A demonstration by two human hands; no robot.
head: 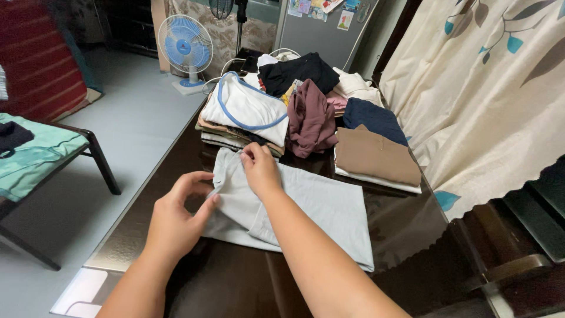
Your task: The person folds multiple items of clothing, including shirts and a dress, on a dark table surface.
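Item: pale grey garment, lying flat across the dark glossy table, partly folded. My left hand pinches its left edge between thumb and fingers. My right hand is closed on the upper edge, near the top corner.

Just behind it: a stack of folded clothes topped by a white shirt with blue trim; a crumpled maroon garment; a folded tan piece with a navy one behind; a black garment farther back.

On the floor beyond the table: a blue fan. At right: a cream curtain.
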